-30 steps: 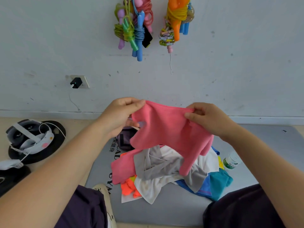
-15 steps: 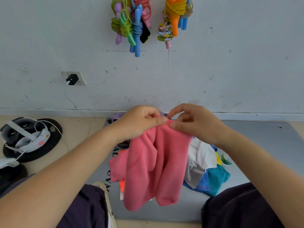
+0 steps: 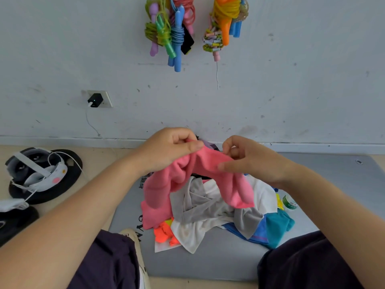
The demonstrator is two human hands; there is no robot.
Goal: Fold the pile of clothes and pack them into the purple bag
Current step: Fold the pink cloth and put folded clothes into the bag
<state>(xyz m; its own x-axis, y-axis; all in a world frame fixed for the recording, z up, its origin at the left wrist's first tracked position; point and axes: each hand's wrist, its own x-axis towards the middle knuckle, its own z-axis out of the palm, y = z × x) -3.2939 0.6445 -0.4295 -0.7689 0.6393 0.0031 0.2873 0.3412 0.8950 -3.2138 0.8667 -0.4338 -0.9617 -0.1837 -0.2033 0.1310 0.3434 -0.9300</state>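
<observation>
Hands meet above a heap of laundry on a grey gym mat (image 3: 208, 261), where a seated person holds a pink garment (image 3: 200, 180) up in the air. The left hand (image 3: 168, 151) pinches the garment's upper edge between thumb and curled fingers, and the right hand (image 3: 250, 161) grips the same edge just beside it, thumb pressed along the cloth with the fingers bent over the top. The pink fabric droops from the two grips in an arch, one end hanging down at the left and reaching the pile, the other falling at the right over the white clothing.

Below it lies the pile of clothes (image 3: 210, 213): a grey top and a white shirt in the middle, a neon orange piece (image 3: 164, 234) at the near left edge, and blue and teal items (image 3: 277, 228) at the right. A sliver of the purple bag (image 3: 210, 145) shows behind the hands, at the far side of the pile near the wall; most of it is hidden. A small green-and-white bottle (image 3: 289, 202) lies on the mat just right of the clothes.

Bundled skipping ropes (image 3: 173, 32) in many colours hang on the white wall above. A black charger (image 3: 95, 100) sits in a wall socket at the left, and a white headset (image 3: 39, 170) rests on a black disc on the floor beside the mat.
</observation>
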